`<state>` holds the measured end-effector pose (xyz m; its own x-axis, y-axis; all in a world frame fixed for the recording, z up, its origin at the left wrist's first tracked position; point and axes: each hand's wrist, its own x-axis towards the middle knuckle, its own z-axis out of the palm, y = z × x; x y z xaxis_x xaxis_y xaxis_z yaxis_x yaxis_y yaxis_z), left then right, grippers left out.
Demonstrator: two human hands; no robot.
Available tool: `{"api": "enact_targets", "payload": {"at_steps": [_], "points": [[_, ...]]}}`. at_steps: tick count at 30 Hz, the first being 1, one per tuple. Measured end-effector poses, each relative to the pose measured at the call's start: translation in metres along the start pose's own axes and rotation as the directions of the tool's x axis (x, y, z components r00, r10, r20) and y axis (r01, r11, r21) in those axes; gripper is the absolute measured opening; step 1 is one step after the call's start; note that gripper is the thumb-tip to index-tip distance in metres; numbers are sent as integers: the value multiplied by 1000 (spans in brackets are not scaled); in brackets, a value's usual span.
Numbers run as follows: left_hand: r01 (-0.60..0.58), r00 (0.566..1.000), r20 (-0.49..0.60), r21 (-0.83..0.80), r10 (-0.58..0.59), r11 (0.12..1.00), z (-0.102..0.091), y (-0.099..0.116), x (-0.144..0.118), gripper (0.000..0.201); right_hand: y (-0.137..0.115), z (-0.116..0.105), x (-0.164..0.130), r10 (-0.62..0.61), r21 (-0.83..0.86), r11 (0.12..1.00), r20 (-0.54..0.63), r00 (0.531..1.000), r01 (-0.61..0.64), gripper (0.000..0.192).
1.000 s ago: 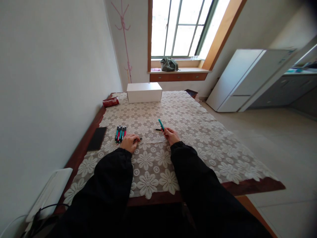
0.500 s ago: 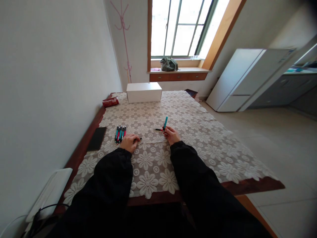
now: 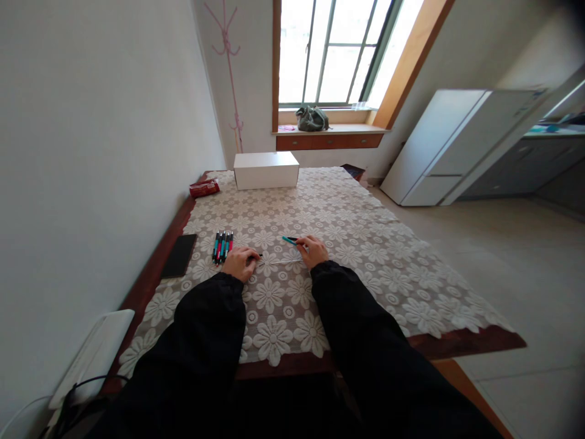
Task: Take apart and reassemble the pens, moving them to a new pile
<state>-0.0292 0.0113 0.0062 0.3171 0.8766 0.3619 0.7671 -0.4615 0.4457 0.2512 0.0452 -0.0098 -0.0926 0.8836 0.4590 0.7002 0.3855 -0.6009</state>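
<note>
My right hand [image 3: 312, 251] pinches a teal pen barrel [image 3: 289, 239], which now points left and lies low over the cloth. Just behind it shows a dark pen piece [image 3: 295, 238], partly covered by the barrel and fingers. My left hand [image 3: 241, 263] rests on the cloth with its fingers closed; a small black tip [image 3: 260, 255] pokes out past them, too small to name. Thin white sticks [image 3: 282, 262], like pen refills, lie between the hands. Left of my left hand, several teal, red and black pens [image 3: 222, 247] lie side by side in a row.
A black flat notebook-like object [image 3: 180, 256] lies at the table's left edge. Farther back are a white box [image 3: 265, 171] and a red packet [image 3: 204, 188]. A lace tablecloth [image 3: 356, 274] covers the table. A white device with cables [image 3: 94, 353] stands at the near left.
My right hand has tipped the teal barrel from upright to pointing left, moving slightly left and lower at the fingertips. My left hand has stayed in place.
</note>
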Motion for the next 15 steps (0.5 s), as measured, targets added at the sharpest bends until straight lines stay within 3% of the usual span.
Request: {"api": "enact_targets", "payload": {"at_steps": [6, 15], "points": [[0, 1000, 1, 23, 0, 1000, -3, 6, -1, 12, -2, 0, -3, -19, -236, 970, 133, 991, 50, 13], [13, 1000, 23, 33, -14, 999, -5, 8, -2, 12, -4, 1, -4, -7, -249, 967, 164, 986, 48, 12]]}}
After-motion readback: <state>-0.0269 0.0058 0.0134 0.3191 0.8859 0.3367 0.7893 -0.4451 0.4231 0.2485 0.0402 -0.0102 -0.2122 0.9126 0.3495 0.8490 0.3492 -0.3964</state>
